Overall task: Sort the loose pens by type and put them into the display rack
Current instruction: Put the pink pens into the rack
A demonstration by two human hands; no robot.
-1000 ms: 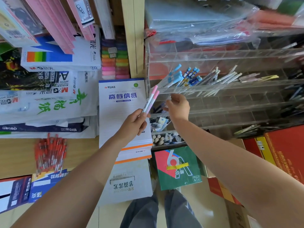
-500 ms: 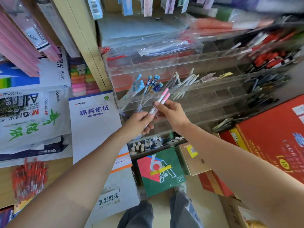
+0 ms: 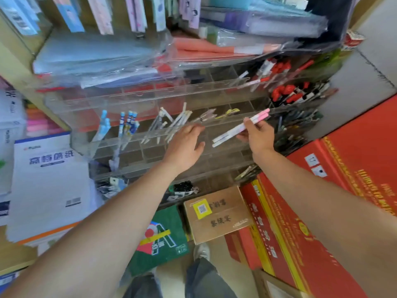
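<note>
My right hand (image 3: 256, 135) grips two white pens with pink caps (image 3: 234, 131), tilted up to the right in front of the clear acrylic display rack (image 3: 137, 97). My left hand (image 3: 185, 147) is empty with fingers spread, hovering against the rack's middle tier. In the rack's compartments stand blue-capped pens (image 3: 127, 123), white pens (image 3: 176, 122), a few pale pens (image 3: 205, 117), a yellow item (image 3: 228, 112) and red-capped pens (image 3: 285, 91) at the upper right. Dark pens (image 3: 296, 123) fill compartments to the right of my right hand.
Plastic-wrapped folders (image 3: 103, 54) lie on top of the rack. Red cartons (image 3: 335, 190) are stacked at the right, a brown box (image 3: 217, 214) and a green paper pack (image 3: 161, 239) sit below, and white paper pads (image 3: 49, 186) lean at the left.
The two pink-capped pens passed from my left hand to my right hand, which carried them rightward along the rack. My left hand let go and opened. The view swung right.
</note>
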